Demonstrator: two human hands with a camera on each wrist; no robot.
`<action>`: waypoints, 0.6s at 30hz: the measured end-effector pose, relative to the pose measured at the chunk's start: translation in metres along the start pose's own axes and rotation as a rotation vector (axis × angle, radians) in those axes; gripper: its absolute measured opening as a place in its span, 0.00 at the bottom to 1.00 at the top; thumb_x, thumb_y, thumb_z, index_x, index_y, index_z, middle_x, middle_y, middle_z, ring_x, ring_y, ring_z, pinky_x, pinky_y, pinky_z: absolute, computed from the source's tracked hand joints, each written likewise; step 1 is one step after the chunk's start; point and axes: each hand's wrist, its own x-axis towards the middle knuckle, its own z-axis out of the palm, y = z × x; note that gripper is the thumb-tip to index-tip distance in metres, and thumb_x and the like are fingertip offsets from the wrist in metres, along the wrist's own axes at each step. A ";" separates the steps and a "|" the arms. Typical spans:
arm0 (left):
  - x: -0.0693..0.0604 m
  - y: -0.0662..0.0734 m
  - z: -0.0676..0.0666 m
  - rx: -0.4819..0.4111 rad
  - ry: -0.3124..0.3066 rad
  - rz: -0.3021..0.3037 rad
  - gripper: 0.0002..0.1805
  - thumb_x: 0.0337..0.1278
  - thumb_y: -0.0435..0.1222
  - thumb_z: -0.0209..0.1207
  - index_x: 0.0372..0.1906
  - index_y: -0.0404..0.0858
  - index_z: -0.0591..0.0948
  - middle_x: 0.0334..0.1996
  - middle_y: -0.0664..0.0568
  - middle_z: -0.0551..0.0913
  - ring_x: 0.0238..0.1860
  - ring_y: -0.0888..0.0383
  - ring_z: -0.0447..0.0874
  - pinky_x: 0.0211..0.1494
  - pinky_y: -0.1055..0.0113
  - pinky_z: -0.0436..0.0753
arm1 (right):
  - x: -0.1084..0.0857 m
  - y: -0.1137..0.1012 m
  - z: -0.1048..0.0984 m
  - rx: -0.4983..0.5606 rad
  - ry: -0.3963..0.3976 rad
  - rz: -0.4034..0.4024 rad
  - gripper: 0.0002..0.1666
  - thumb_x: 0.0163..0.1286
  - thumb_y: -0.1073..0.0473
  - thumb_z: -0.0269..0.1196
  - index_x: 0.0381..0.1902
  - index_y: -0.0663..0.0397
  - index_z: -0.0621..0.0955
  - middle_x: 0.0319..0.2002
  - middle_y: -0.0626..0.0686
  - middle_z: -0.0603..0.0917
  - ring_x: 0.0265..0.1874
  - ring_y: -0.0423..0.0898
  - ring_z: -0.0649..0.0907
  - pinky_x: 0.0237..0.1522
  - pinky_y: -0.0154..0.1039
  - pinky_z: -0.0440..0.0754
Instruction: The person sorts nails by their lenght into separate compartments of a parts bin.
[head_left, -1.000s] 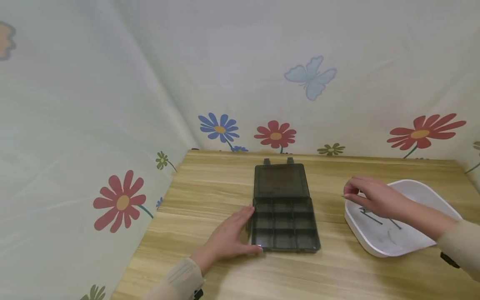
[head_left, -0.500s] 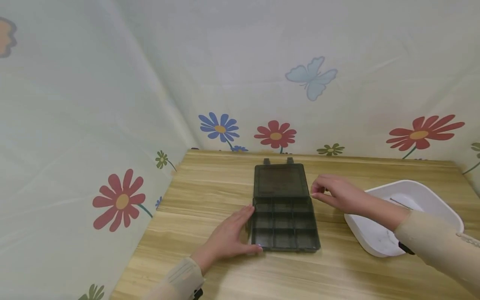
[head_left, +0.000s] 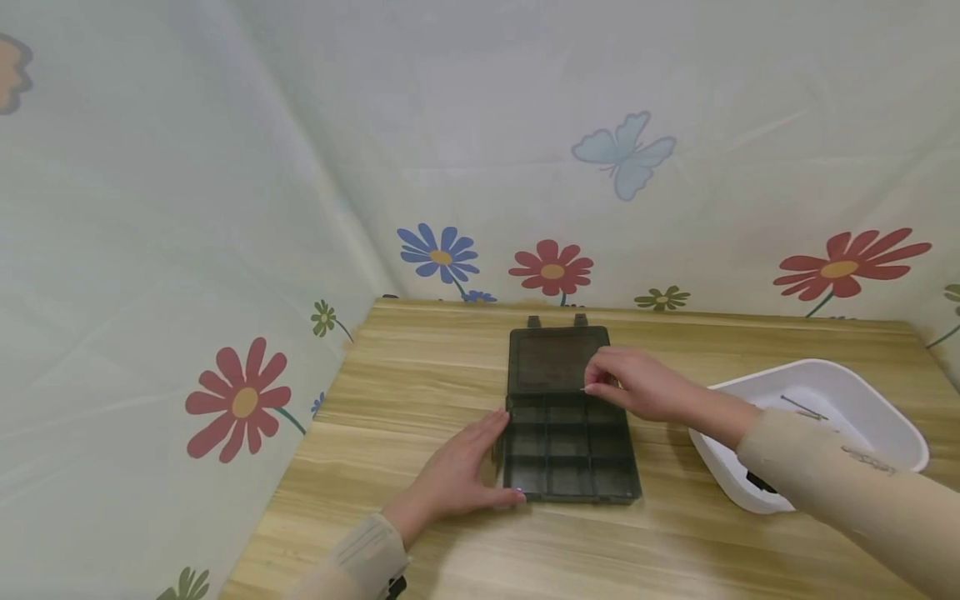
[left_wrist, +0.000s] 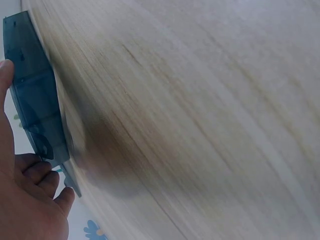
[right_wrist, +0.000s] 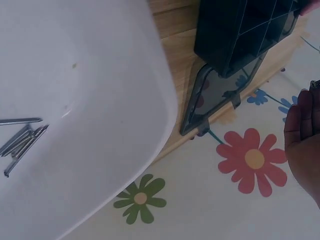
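A dark translucent box [head_left: 528, 475] lies with its lid [head_left: 551, 358] folded back, its grid of compartments facing up. Against its left side rests my left hand [head_left: 453, 475], fingers extended, thumb at the front left corner; the left wrist view shows this hand [left_wrist: 30, 200] beside the box wall [left_wrist: 37, 95]. My right hand [head_left: 641, 385] is above the back right of the compartments, pinching a small thin thing whose tip barely shows. In the right wrist view, a bit of metal [right_wrist: 314, 84] shows at the fingertips of that hand [right_wrist: 306, 145].
On the right stands a white tray [head_left: 892, 417], partly under my right forearm. Several metal nails [right_wrist: 22, 142] lie in it, clearest in the right wrist view. A flower-patterned cloth [head_left: 480, 150] hangs behind and left of the wooden table [head_left: 420, 350].
My right hand has moved left from above the tray to over the box, carrying the small thing. My left hand and the box have stayed in place.
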 end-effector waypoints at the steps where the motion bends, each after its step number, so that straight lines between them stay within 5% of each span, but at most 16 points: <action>1: 0.000 0.000 0.000 0.000 0.000 0.000 0.66 0.53 0.71 0.69 0.87 0.40 0.56 0.87 0.51 0.54 0.86 0.52 0.52 0.86 0.49 0.59 | 0.002 0.000 0.002 0.002 -0.008 -0.004 0.05 0.75 0.61 0.70 0.40 0.46 0.83 0.36 0.39 0.81 0.35 0.36 0.78 0.37 0.38 0.84; 18: -0.001 0.004 -0.004 -0.009 0.000 -0.006 0.66 0.52 0.71 0.70 0.87 0.40 0.57 0.86 0.50 0.56 0.85 0.51 0.54 0.85 0.48 0.61 | 0.013 -0.008 0.028 0.018 -0.070 0.020 0.06 0.75 0.61 0.70 0.38 0.48 0.83 0.35 0.41 0.79 0.34 0.38 0.75 0.36 0.36 0.81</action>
